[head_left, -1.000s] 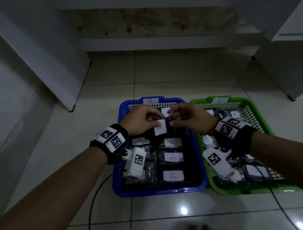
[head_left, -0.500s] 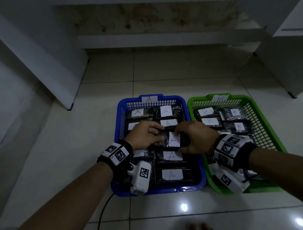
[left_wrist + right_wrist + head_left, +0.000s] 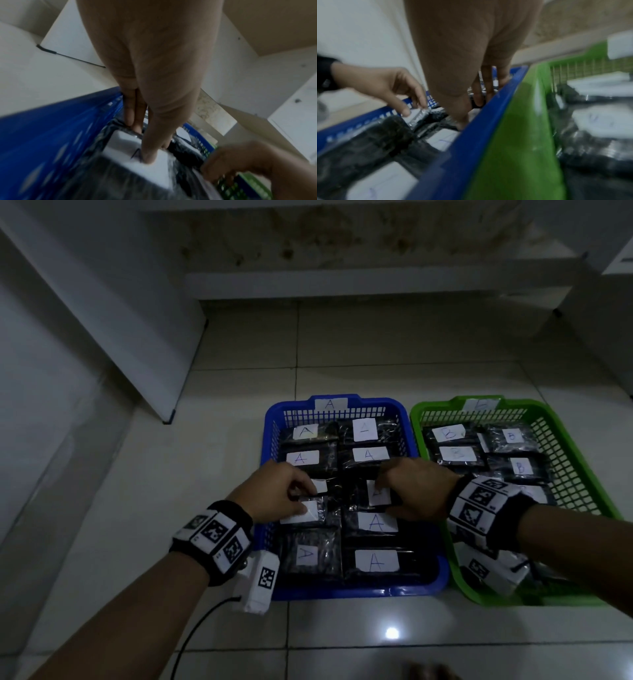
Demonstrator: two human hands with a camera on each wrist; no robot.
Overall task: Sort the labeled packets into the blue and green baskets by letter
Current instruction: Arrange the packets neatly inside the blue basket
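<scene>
Two baskets touch on tiled floor [image 3: 219, 446]: blue basket [image 3: 442, 563] left, green basket [image 3: 579, 460] right. Left hand [image 3: 277, 494] pinches a packet [image 3: 308, 510]; right hand [image 3: 418, 491] pinches another packet [image 3: 378, 493]; neighbouring A packets crowd both.

I see a glossy blue plastic basket [image 3: 424, 583] with smooth rims and slotted lattice walls, and beside it a glossy green plastic basket [image 3: 579, 460] with an open mesh wall. Inside both lie black packets in crinkled, shiny clear film [image 3: 310, 556], each carrying a matt white paper label [image 3: 376, 560] with handwritten ink. The pale tiled floor [image 3: 342, 628] looks polished and smooth, mirroring a bright spot of light. From my seat the black cloth wristbands [image 3: 219, 539] look matt, with printed paper-like marker squares.
</scene>
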